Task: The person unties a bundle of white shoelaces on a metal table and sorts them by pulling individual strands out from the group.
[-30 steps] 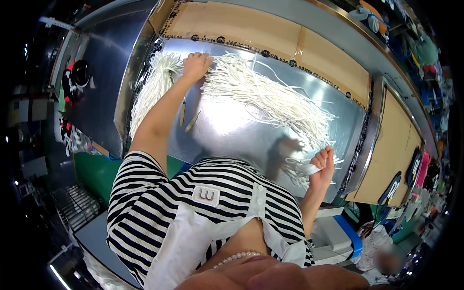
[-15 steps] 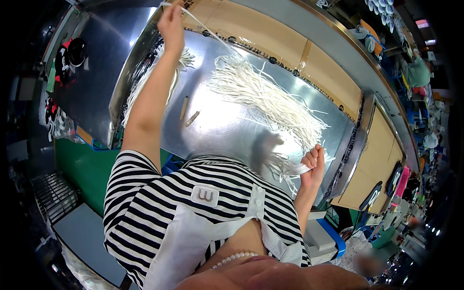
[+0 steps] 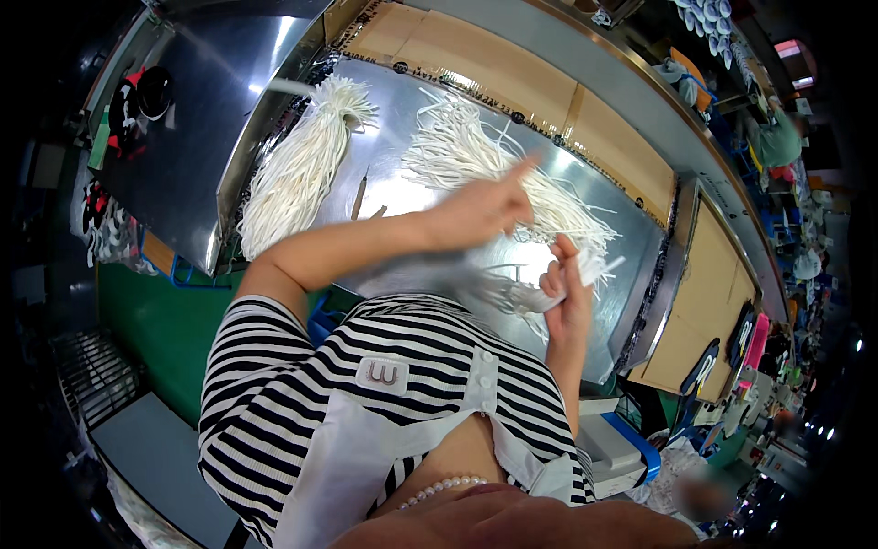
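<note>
My right hand point(image 3: 569, 291) is closed around a bundle of white cords point(image 3: 526, 297) at the right of the metal table; their loose ends hang toward my body. Just left of it and a little farther off, my left hand point(image 3: 489, 212) is blurred by motion, one digit stretched out and the rest unclear. Beneath and beyond both hands spreads a loose heap of white cords point(image 3: 457, 146). On the left lies a thick pile of similar white cords point(image 3: 297, 174), gathered at its far end, where a blurred pale strip point(image 3: 291, 87) juts out.
Between the piles lies a slim pointed tool point(image 3: 359, 197), with a second one partly hidden by my left forearm. Taped cardboard point(image 3: 485, 55) lines the table's far edge. A raised metal edge point(image 3: 233, 174) bounds the left side. More cardboard point(image 3: 700, 302) stands at the right.
My left hand has swept from the far left, where it held a cord stretched out, back toward my right hand. The left pile shows more fully. My right hand has shifted slightly left.
</note>
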The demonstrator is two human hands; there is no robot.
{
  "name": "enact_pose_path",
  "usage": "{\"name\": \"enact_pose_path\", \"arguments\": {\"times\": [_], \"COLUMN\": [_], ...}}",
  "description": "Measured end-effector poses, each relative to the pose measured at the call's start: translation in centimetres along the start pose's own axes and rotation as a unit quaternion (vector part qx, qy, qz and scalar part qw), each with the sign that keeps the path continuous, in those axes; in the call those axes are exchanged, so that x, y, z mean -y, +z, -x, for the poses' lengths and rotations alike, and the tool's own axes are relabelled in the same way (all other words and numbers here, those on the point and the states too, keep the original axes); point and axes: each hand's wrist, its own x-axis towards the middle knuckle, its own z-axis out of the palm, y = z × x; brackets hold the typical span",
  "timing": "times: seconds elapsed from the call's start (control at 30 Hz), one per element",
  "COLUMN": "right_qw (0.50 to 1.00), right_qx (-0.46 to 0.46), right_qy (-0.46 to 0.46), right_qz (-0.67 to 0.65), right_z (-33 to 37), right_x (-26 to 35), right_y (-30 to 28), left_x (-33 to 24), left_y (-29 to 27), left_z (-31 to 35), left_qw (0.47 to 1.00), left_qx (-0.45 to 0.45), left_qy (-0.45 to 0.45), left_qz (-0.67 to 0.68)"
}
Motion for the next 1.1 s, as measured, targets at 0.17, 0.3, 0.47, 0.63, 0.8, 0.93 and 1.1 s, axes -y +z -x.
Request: {"name": "enact_pose_path", "arguments": {"times": [0.17, 0.3, 0.47, 0.63, 0.8, 0.93, 1.1], "right_qw": [0.998, 0.998, 0.993, 0.996, 0.994, 0.996, 0.996], "right_qx": [-0.014, -0.01, -0.112, -0.071, -0.105, -0.064, -0.086], "right_qy": [0.043, 0.044, 0.026, 0.046, 0.012, 0.007, 0.014], "right_qz": [0.046, 0.032, 0.004, 0.021, -0.004, -0.066, -0.026], "right_z": [0.1, 0.3, -1.5, -4.3, -5.6, -6.9, -7.6], "right_x": [-2.0, -2.3, -2.4, -2.9, -3.8, -4.1, -3.5], "right_y": [0.5, -0.2, 0.3, 0.1, -0.6, -1.0, -0.9], "left_x": [0.0, 0.7, 2.6, 4.7, 5.5, 4.9, 5.1], "left_y": [5.0, 5.3, 4.6, 3.9, 3.9, 3.8, 3.3], "left_z": [0.9, 0.8, 0.3, -1.1, -3.1, -3.8, -4.3], "left_qw": [0.993, 0.988, 0.995, 0.999, 0.998, 0.996, 0.983], "left_qx": [0.032, 0.04, 0.044, -0.027, -0.067, -0.068, -0.092], "left_qy": [0.048, 0.082, -0.004, -0.033, -0.001, -0.008, 0.085], "left_qz": [-0.098, -0.122, -0.09, -0.017, 0.02, 0.055, -0.136]}}
